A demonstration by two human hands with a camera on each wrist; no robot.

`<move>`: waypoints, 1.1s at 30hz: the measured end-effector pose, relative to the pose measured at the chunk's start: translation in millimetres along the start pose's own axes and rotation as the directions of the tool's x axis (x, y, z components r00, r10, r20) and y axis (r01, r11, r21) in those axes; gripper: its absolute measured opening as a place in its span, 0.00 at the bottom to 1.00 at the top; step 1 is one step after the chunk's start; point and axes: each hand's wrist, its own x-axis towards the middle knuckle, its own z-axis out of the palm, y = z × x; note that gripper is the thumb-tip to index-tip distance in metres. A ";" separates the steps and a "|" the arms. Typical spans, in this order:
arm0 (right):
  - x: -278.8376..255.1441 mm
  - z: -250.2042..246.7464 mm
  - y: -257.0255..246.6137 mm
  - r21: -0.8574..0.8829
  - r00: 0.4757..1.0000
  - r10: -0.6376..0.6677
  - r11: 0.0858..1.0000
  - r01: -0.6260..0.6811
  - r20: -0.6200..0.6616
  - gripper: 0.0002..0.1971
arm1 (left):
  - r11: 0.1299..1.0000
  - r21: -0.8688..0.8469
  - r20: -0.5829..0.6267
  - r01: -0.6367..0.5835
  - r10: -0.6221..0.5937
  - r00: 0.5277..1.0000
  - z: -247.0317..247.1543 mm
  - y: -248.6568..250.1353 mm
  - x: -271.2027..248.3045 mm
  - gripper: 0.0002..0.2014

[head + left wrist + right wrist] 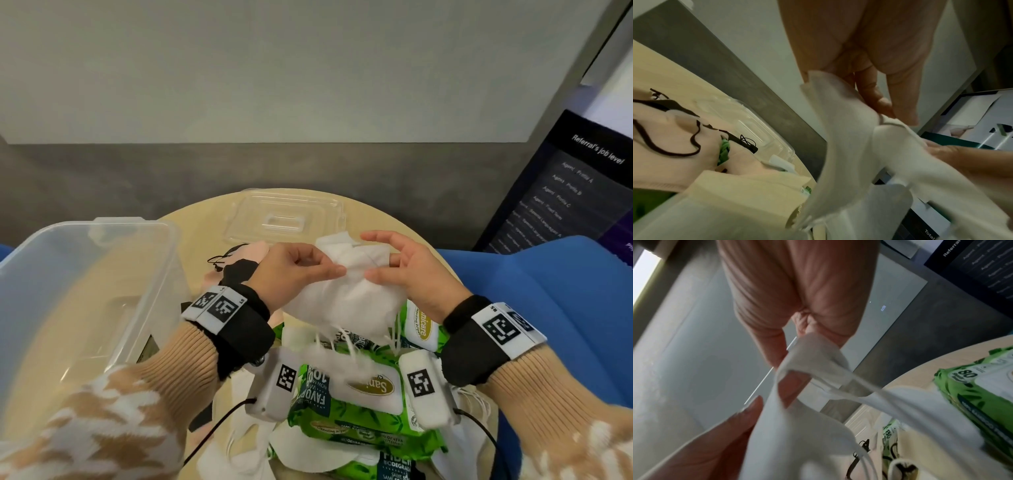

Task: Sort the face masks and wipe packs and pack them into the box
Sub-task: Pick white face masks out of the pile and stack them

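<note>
1. Round pale-wood desk [191,240] before a grey wall; clear plastic box [85,274] at left, its lid [287,216] lying at the far edge.
2. Left hand [291,270] and right hand [407,270] pinch a white face mask [346,294], possibly several bunched together, held in the air above the green wipe packs [349,404]. Fingers of both hands are narrowly closed on the fabric.
3. Risk: dangling ear loops [394,337] may snag on the packs below and drag one along; a light pinch on limp cloth may let a layer slip.
4. Head view alone shows the box, with little if anything packed in it that can be made out.
5. Left wrist view alone shows pink masks with black loops [674,134] beside the lid.
6. Right wrist view shows a stretched loop [838,378] and the fingers [777,353] pinching the mask edge.
</note>
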 end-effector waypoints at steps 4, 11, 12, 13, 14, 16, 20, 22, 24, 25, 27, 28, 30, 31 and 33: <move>3.4 0.6 2.6 0.016 0.999 -0.012 1.000 0.013 -0.051 0.31 | 1.000 0.013 -0.067 -0.016 0.017 0.998 3.3 -1.3 0.5 0.05; 0.8 1.0 -3.0 -0.039 0.994 -0.103 0.994 0.101 -0.044 0.28 | 0.999 0.031 -0.038 -0.043 0.044 0.998 2.9 -0.4 4.8 0.20; 0.5 1.6 -4.1 -0.037 0.992 -0.113 0.993 0.112 -0.051 0.28 | 0.999 0.031 -0.018 -0.029 0.030 0.999 4.1 0.2 4.5 0.25; 0.3 2.4 -4.9 -0.031 0.991 -0.120 0.992 0.119 -0.058 0.28 | 0.999 0.037 -0.006 -0.020 0.020 1.000 5.4 0.7 4.0 0.27; -0.1 3.4 -5.6 -0.022 0.990 -0.125 0.992 0.124 -0.065 0.29 | 0.999 0.046 -0.002 -0.019 0.019 1.000 6.5 1.3 3.4 0.26; -0.9 4.8 -6.8 -0.014 0.987 -0.139 0.990 0.139 -0.083 0.32 | 0.999 0.041 -0.008 -0.033 0.033 0.999 7.8 3.6 2.2 0.16; -3.1 3.4 -11.8 -0.010 0.980 -0.174 0.985 0.174 -0.100 0.37 | 0.997 -0.063 -0.028 -0.047 0.045 0.999 4.6 8.2 0.4 0.06; -3.8 2.9 -13.6 -0.021 0.981 -0.172 0.985 0.171 -0.089 0.39 | 0.994 -0.095 -0.037 -0.057 0.054 0.998 2.7 9.8 0.7 0.07; -4.5 4.4 -13.7 -0.019 0.982 -0.168 0.986 0.167 -0.087 0.40 | 0.989 -0.120 -0.051 -0.084 0.078 0.996 2.5 10.9 0.8 0.07; -5.1 5.7 -13.5 -0.013 0.981 -0.166 0.986 0.165 -0.097 0.39 | 0.984 -0.140 -0.061 -0.107 0.099 0.993 3.1 12.0 0.2 0.08; -5.5 8.2 -12.9 -0.010 0.977 -0.161 0.987 0.161 -0.137 0.38 | 0.967 -0.193 -0.071 -0.165 0.154 0.986 5.1 14.9 -2.3 0.10; -5.3 9.2 -12.9 -0.009 0.975 -0.157 0.988 0.157 -0.159 0.38 | 0.958 -0.209 -0.069 -0.195 0.184 0.980 6.0 16.1 -3.6 0.12; -5.2 11.2 -13.7 0.001 0.970 -0.149 0.988 0.152 -0.194 0.36 | 0.948 -0.214 -0.047 -0.234 0.229 0.972 7.6 17.4 -5.5 0.16; -5.0 12.0 -14.1 0.005 0.968 -0.148 0.988 0.152 -0.204 0.36 | 0.947 -0.210 -0.030 -0.245 0.244 0.969 8.4 17.9 -6.4 0.18; -4.7 12.8 -15.3 0.003 0.966 -0.151 0.988 0.155 -0.209 0.35 | 0.946 -0.184 -0.012 -0.266 0.268 0.963 10.1 18.8 -7.8 0.20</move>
